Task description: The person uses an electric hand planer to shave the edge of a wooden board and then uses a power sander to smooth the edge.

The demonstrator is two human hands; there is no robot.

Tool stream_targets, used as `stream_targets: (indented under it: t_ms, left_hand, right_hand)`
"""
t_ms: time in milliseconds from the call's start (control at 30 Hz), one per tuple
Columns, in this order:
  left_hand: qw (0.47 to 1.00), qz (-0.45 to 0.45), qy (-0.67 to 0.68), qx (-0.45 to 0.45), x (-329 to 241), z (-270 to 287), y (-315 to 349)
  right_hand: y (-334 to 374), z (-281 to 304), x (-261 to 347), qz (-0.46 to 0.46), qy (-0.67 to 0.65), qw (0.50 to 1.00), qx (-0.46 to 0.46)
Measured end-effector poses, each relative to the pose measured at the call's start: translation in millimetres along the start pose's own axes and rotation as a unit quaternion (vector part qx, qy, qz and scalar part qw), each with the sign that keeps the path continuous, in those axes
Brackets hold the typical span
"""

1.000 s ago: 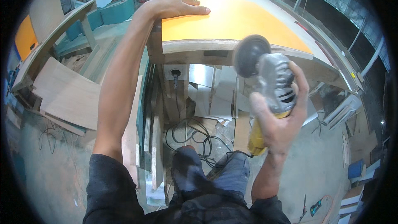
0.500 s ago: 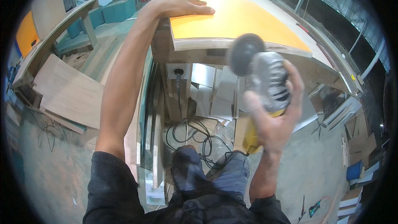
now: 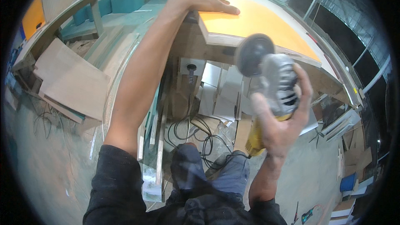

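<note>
An orange-faced board (image 3: 271,18) with a pale bare edge lies on a workbench in front of me. My left hand (image 3: 212,3) rests flat on its far left part, fingers stretched out and holding nothing. Wrapped around an angle grinder (image 3: 279,85) with a grey head and yellow body is my right hand (image 3: 285,129). The grinder's round dark disc (image 3: 255,55) overlaps the board's near edge in view; whether it touches cannot be made out. A dark cord leaves the grinder's lower end.
Below the bench hangs a plugged-in socket (image 3: 191,67), with coiled black cable (image 3: 206,139) near my legs. Sheet offcuts (image 3: 229,93) lean under the bench. A curved wooden frame (image 3: 58,21) stands left. A blue bucket (image 3: 348,182) and a green tool (image 3: 307,216) are on the right.
The board's left corner and my left hand appear farther right in the picture, as the view has shifted. The grinder has moved slightly right in the picture, still held by my right hand.
</note>
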State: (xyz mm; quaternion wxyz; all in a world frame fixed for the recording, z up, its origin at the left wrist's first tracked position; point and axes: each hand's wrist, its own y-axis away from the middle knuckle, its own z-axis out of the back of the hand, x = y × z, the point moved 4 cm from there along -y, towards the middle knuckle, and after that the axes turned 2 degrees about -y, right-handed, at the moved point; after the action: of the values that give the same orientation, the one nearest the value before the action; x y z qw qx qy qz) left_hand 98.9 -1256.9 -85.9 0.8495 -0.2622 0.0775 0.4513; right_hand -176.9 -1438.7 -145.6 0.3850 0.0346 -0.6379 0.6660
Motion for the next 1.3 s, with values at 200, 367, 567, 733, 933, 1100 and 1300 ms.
stream_targets:
  t_ms: [200,367,567,733,933,1100,1300]
  left_hand:
    - [0.999,-0.003,0.024,0.027,7.5,-8.9,-11.2]
    - [0.999,0.011,0.027,0.042,10.9,-5.1,-6.8]
    - [0.999,0.020,0.015,0.043,8.2,-8.2,-7.4]
    - [0.999,0.018,-0.003,0.041,9.7,-7.0,-7.0]
    - [1.000,0.002,0.009,0.012,8.3,-6.4,-5.1]
    - [0.999,0.011,0.030,-0.001,9.3,-10.9,-3.8]
    - [1.000,0.025,-0.006,-0.006,7.4,-7.8,-5.6]
  right_hand:
    - [2.3,-25.8,17.1,0.044,0.014,0.998,0.037]
    - [3.2,-36.4,23.9,0.025,0.001,0.999,0.035]
    - [2.1,-34.3,27.2,0.019,-0.001,0.999,0.036]
    - [4.7,-49.9,36.0,0.069,0.019,0.996,0.044]
    - [4.5,-21.6,19.6,-0.031,0.007,0.999,0.003]
    - [12.7,-50.2,31.2,0.055,0.018,0.998,0.040]
    - [10.6,-19.4,12.6,0.004,0.039,0.999,-0.006]
